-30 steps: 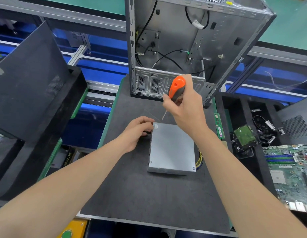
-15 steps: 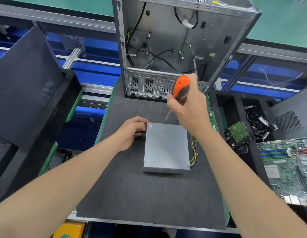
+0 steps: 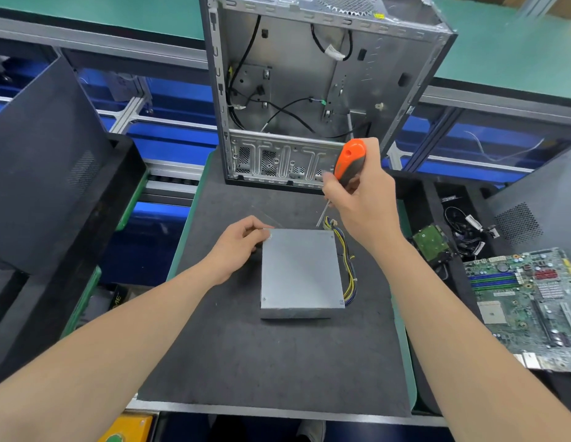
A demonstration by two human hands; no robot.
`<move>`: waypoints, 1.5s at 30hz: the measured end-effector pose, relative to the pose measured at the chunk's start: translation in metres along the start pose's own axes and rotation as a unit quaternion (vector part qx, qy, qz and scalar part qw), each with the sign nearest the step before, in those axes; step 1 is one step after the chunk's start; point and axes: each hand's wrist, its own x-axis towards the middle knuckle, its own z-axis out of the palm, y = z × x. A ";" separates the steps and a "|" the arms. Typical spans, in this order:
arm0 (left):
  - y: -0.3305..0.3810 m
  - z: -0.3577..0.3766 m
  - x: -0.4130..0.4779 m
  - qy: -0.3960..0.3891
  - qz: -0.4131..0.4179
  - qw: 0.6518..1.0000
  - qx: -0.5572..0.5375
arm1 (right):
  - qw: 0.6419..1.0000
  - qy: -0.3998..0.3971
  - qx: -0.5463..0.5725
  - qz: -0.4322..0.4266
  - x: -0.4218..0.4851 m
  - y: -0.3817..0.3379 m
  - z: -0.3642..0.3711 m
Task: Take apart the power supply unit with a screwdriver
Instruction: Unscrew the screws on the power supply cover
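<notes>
The PSU [image 3: 301, 269] lies flat on the counter [image 3: 262, 362], long axis pointing away from the person, left hand [image 3: 238, 247] gripping its far-left corner, right hand [image 3: 364, 205] clutching the screwdriver [image 3: 349, 162], tip just beyond the far edge.

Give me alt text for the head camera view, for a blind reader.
A right hand holds an orange-handled screwdriver near the far edge of a grey metal power supply box, which the left hand holds on a dark mat.

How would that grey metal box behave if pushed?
The power supply unit looks like a stiff sheet-metal box lying flat, so it would probably slide rather than tip. Its loose cables would likely flop and drag along.
</notes>
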 end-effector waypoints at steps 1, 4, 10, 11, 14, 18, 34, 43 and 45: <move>-0.002 -0.003 -0.002 -0.001 0.003 1.000 0.013 | 1.000 0.002 -0.001 -0.001 0.000 0.000 -0.002; -0.008 -0.015 -0.015 -0.003 0.010 0.999 0.043 | 1.000 0.005 -0.002 0.002 -0.001 -0.002 -0.004; 0.009 -0.036 -0.032 -0.034 0.021 0.989 0.145 | 1.000 0.001 0.003 -0.001 -0.004 -0.007 -0.001; 0.016 -0.035 -0.029 -0.043 0.031 0.983 0.176 | 1.000 0.000 0.003 0.000 -0.004 -0.007 -0.001; 0.039 -0.019 -0.019 -0.084 0.066 0.969 0.223 | 1.000 -0.001 0.007 0.004 -0.005 -0.008 0.000; 0.056 0.017 -0.006 -0.119 0.101 0.949 0.274 | 1.000 0.000 -0.002 0.008 -0.006 -0.004 0.001; 0.053 0.036 0.008 -0.121 0.065 0.963 0.233 | 1.000 -0.003 -0.001 0.019 -0.006 0.011 0.009; 0.053 0.037 0.009 -0.122 0.050 0.967 0.219 | 1.000 -0.006 -0.003 0.030 -0.008 0.013 0.011; 0.053 0.037 0.009 -0.120 0.051 0.967 0.220 | 1.000 -0.003 -0.001 0.029 -0.008 0.013 0.011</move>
